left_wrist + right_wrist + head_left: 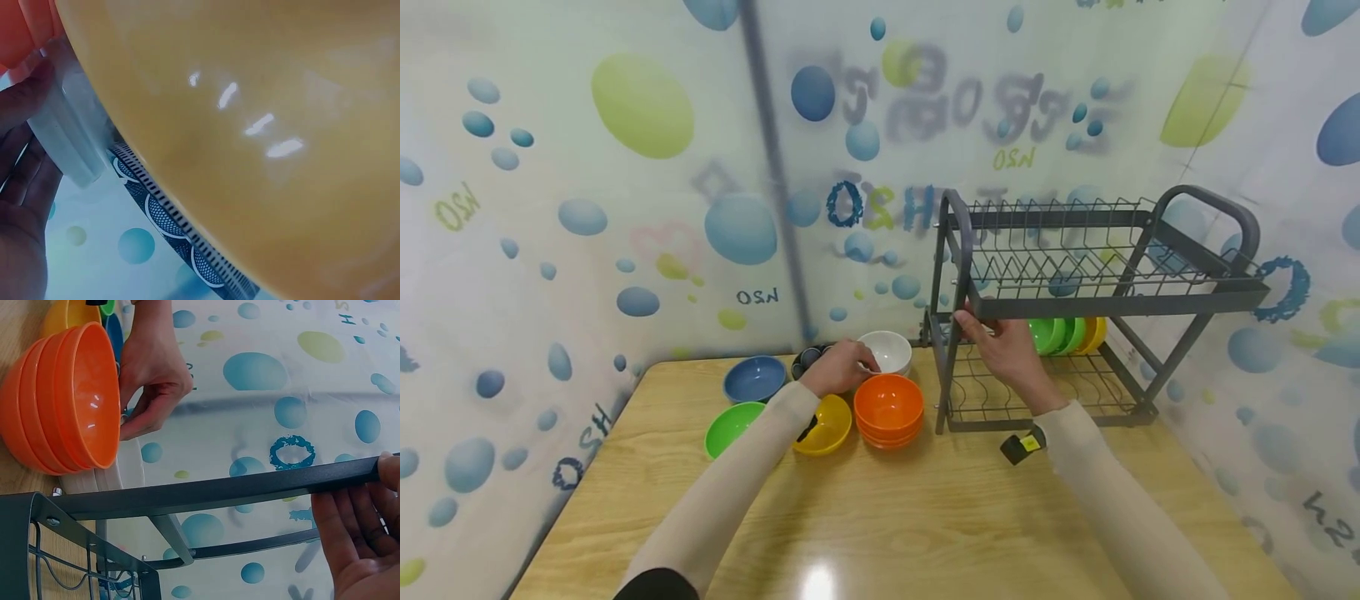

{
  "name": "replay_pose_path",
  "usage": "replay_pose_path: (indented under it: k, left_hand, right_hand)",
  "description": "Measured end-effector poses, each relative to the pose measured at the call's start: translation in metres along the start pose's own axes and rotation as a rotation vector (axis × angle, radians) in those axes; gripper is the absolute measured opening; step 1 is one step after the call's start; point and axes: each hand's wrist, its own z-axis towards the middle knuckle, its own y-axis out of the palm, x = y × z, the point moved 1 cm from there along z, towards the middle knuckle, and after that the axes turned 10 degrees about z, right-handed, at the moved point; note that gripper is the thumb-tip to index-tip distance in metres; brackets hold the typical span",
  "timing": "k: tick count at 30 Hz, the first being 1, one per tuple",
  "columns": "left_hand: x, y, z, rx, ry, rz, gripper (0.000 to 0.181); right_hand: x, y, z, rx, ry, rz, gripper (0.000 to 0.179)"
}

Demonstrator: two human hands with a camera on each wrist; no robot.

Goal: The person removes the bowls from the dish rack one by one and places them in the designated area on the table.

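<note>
My left hand (pixel 842 367) reaches to the back of the table and pinches the rim of a white bowl (pixel 891 348). In the left wrist view that white bowl (pixel 75 137) looks pale and partly see-through, beside the fingers and thumb. Just in front of it stands a stack of orange bowls (pixel 889 408). My right hand (pixel 1007 357) grips the front left upright of a dark two-tier dish rack (pixel 1112 306); in the right wrist view its fingers and thumb lie on both sides of the dark bar (pixel 250 482).
Left of the orange stack are a yellow bowl (pixel 835 425), a green bowl (pixel 728 427) and a blue bowl (pixel 755 379). A dark patterned dish (pixel 805 360) sits behind the left wrist. Green bowls (pixel 1048 335) and yellow bowls (pixel 1093 335) stand on the rack's lower tier. A printed curtain backs the table.
</note>
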Motion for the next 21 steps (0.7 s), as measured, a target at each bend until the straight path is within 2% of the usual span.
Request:
replay_pose_path:
  k: [4,12,17,21]
  left_hand:
    - [0.001,-0.003,-0.003,0.000,-0.033,-0.037,0.016]
    - [0.004,-0.013,-0.009,0.026,-0.154,-0.115,0.029]
    - [0.006,-0.016,-0.008,0.085,-0.104,-0.139,0.038]
    - [0.015,-0.018,-0.008,0.118,-0.065,-0.187,0.041]
  right_hand:
    - [0.000,0.001,-0.001,0.003,-0.005,0.003,0.034]
    - [0.001,0.001,-0.001,0.001,-0.004,-0.004,0.035]
    - [0.000,0.000,-0.001,0.001,0.012,-0.025,0.037]
    - [0.001,0.000,-0.002,0.009,0.012,-0.011,0.038]
